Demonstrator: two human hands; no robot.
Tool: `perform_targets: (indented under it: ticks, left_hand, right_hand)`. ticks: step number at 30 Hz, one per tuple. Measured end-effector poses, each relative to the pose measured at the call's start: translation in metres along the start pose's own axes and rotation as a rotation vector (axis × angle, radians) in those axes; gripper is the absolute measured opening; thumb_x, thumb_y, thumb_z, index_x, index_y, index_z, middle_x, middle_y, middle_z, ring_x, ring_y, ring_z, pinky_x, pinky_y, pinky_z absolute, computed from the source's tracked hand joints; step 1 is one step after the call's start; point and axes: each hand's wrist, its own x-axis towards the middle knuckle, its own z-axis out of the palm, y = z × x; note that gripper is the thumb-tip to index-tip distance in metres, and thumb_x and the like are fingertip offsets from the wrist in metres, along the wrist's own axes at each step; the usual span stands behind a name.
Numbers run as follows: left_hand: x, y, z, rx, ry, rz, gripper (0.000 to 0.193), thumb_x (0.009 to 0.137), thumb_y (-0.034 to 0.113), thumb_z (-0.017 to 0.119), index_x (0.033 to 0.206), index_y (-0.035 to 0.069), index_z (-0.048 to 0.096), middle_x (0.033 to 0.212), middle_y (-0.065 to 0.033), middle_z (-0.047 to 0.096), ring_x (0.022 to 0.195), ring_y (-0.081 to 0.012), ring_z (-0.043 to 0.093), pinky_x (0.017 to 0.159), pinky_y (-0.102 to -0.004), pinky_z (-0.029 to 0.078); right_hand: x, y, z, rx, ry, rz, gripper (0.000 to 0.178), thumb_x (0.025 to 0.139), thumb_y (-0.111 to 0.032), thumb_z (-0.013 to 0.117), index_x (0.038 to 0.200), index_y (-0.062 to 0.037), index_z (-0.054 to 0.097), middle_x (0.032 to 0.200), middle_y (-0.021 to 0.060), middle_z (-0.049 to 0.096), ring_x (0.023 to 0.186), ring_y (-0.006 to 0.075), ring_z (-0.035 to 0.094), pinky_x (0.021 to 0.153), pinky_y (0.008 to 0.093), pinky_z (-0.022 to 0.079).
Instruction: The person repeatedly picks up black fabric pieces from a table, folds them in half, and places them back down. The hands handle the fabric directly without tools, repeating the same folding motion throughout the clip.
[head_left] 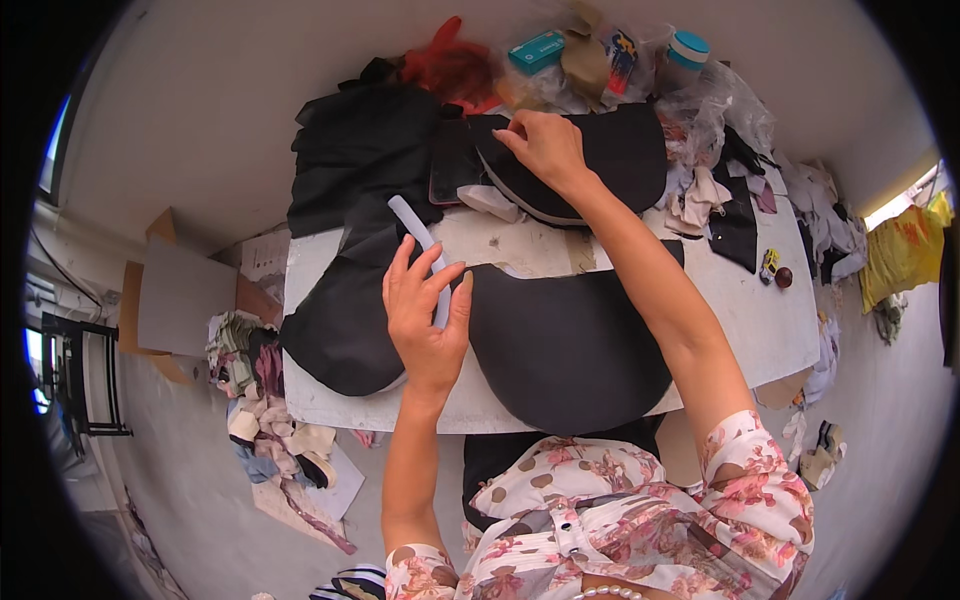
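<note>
My left hand (425, 325) is open over the table, fingers apart. A narrow pale strip (408, 215) runs beneath its fingers; whether they touch it I cannot tell. To its left lies a rounded black fabric piece (350, 335). A wider black piece with a curved near edge (570, 350) lies to its right. My right hand (548, 148) reaches to the far side, over the left end of a thick black half-round stack with a pale edge (615, 150). Its fingers are curled together at the tips; what they pinch, if anything, is too small to make out.
Folded black fabric (355, 145) is heaped at the far left beside a dark flat phone-like object (447, 165). Behind are a red bag (450, 70), a teal box (537, 52) and a blue-lidded jar (686, 55). Scraps (700, 200) lie right; a carton (185, 290) stands left.
</note>
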Motion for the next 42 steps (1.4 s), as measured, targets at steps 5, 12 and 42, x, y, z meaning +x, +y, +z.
perform_targets:
  ticks: [5,12,42]
  left_hand:
    - [0.002,-0.01,0.007,0.008,-0.018,0.006,0.011,0.08,0.009,0.071,0.09,0.005,0.07,0.109,-0.0123,0.066,0.122,-0.0354,0.052,0.103,-0.0467,0.035]
    - [0.019,-0.025,0.015,-0.133,0.0,-0.129,0.012,0.082,0.01,0.07,0.093,0.005,0.07,0.101,-0.0114,0.069,0.111,-0.0291,0.06,0.097,-0.0387,0.042]
    - [0.118,-0.006,0.05,-0.557,0.157,-0.104,0.015,0.092,0.016,0.067,0.091,0.001,0.067,0.071,0.0073,0.051,0.065,-0.0012,0.042,0.057,-0.0165,0.033]
  right_hand:
    - [0.016,0.015,0.018,-0.255,-0.167,-0.159,0.021,0.077,-0.029,0.072,0.075,-0.0074,0.068,0.076,0.0138,0.068,0.079,0.0332,0.065,0.068,0.043,0.049]
    - [0.018,0.028,0.012,-0.136,-0.17,-0.127,0.012,0.078,-0.018,0.067,0.082,-0.0072,0.072,0.077,0.0126,0.069,0.074,0.0281,0.066,0.067,0.0398,0.05]
    - [-0.026,0.1,-0.198,0.169,-0.193,-0.199,0.026,0.074,-0.02,0.074,0.092,-0.0021,0.068,0.084,0.0074,0.066,0.084,0.0195,0.06,0.081,0.0319,0.047]
